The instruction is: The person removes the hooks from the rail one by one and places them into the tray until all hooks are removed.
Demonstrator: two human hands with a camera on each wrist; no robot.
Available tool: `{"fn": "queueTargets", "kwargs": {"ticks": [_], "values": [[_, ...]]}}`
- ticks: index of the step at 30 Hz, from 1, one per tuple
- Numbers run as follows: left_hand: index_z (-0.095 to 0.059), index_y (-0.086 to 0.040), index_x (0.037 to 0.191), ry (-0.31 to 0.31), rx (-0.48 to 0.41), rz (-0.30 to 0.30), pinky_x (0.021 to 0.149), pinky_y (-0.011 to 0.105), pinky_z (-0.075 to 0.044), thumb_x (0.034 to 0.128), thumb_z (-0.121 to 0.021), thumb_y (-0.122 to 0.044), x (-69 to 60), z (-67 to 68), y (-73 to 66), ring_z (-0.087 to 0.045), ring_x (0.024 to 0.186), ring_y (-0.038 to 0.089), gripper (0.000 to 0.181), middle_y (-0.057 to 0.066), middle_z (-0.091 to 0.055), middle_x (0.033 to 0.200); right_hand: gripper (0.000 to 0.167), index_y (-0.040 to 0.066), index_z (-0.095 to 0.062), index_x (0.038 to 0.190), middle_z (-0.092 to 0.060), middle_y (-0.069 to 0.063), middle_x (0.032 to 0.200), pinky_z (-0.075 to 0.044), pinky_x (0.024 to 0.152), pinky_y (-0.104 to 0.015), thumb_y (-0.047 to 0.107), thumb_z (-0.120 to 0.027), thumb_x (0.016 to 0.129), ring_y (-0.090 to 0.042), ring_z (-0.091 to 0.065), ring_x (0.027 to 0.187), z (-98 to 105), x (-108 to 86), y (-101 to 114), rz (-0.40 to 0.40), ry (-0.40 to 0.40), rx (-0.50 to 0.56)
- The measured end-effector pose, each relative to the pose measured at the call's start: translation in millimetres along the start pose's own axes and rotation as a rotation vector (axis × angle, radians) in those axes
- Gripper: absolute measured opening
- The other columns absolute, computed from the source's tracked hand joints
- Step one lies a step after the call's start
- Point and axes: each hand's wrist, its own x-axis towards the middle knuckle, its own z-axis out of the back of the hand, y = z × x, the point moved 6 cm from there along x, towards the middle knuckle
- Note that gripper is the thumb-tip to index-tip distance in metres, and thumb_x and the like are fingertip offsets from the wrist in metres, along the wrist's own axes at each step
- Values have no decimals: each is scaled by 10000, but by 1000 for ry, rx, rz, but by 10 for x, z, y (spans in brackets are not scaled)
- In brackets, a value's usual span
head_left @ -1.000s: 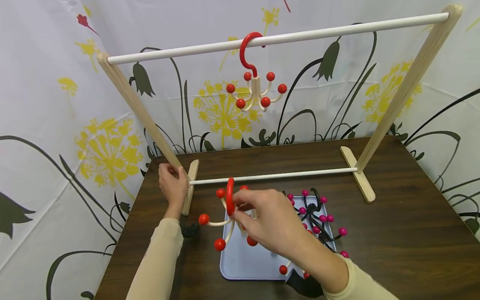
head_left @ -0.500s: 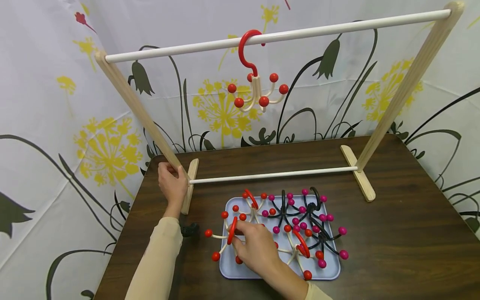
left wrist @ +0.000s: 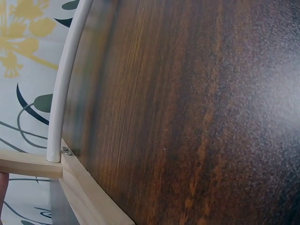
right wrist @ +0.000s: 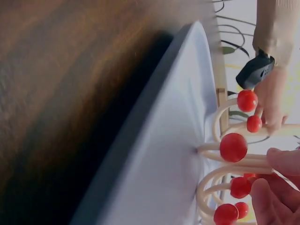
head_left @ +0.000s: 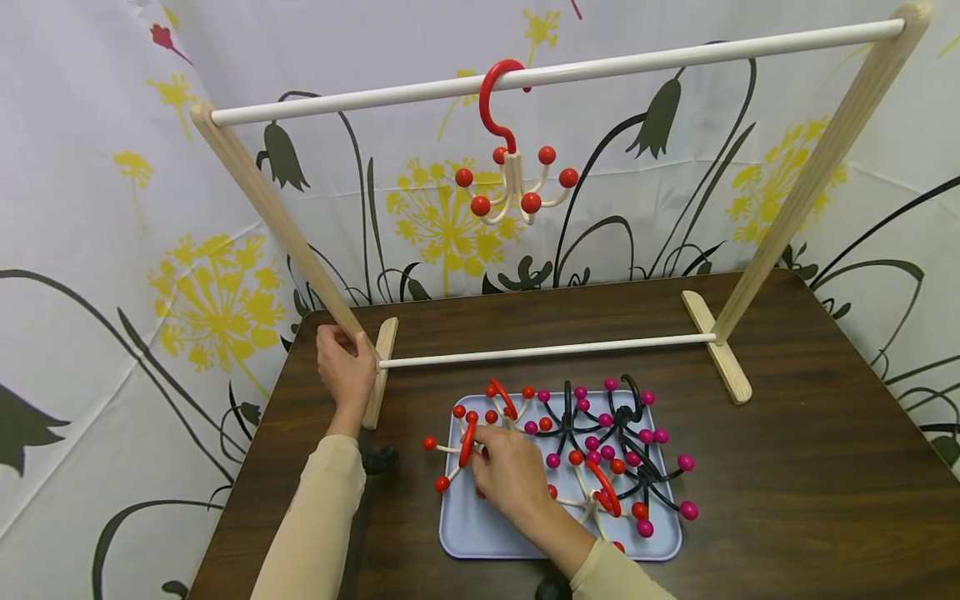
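Observation:
My left hand (head_left: pixel 347 375) grips the left wooden upright (head_left: pixel 300 250) of a rack just above its foot; in the left wrist view a fingertip shows under that upright (left wrist: pixel 28 164). With thumb and fingers, my right hand (head_left: pixel 513 471) pinches a red-hooked hanger (head_left: pixel 467 444) with curved cream prongs and red balls. The right wrist view shows this hanger's cream stem (right wrist: pixel 255 164) between the fingertips, prongs low over the pale blue tray (right wrist: pixel 164 126); whether they touch the tray I cannot tell. A similar hanger (head_left: pixel 512 171) hangs from the rack's white top rod (head_left: pixel 637 65).
On the tray (head_left: pixel 480 533) lie further red-ball hangers (head_left: pixel 592 498) and several black hangers (head_left: pixel 622 425) with magenta balls, some sticking out past the right rim. Behind the tray runs the rack's lower white rod (head_left: pixel 547 352). The rack's right foot (head_left: pixel 716 350) stands on the dark table.
My right hand has lowered the red-hooked hanger onto or just above the tray's left side, then shifted it slightly away from me. My left hand stays on the upright.

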Motion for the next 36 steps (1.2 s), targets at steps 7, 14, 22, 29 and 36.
{"fn": "queueTargets", "kwargs": {"ticks": [7,14,22,29,36], "values": [[-514,-2,1020,-2,2,-3,714,447,-413,882,-666,-112,-8,3,-15,-564,838,327,233,164,-539,950,162,216,-667,788,-663,87,731,-399,479,-252,86,-757,756,-95,-553,605,10,39,-56,-27,-22,6],[-517,-6,1019,-3,11,4,726,465,-421,881,-667,-113,-11,1,-13,-566,844,336,230,165,-536,952,182,168,-741,950,-729,49,920,-443,531,-259,192,-816,786,-120,-589,686,2,30,-62,-57,12,11],[-515,-9,1028,6,12,9,730,468,-420,885,-666,-119,0,2,-28,-566,842,337,235,160,-534,957,308,136,-732,1073,-724,-24,1009,-530,675,-344,181,-813,779,-198,-663,876,41,6,-64,-87,88,-8],[-516,-4,1025,3,14,12,727,458,-420,881,-665,-117,-4,9,-24,-566,851,339,236,166,-535,956,561,85,-650,1282,-651,-122,1250,-495,905,-491,194,-825,760,-302,-598,1172,198,-43,-27,-151,186,7],[-517,-5,1024,9,11,9,732,457,-420,881,-666,-118,-5,-2,-10,-566,851,337,236,164,-537,953,871,53,-456,1457,-487,-101,1461,-413,1003,-537,345,-853,739,-302,-468,1323,472,-163,142,-191,344,44]]}}
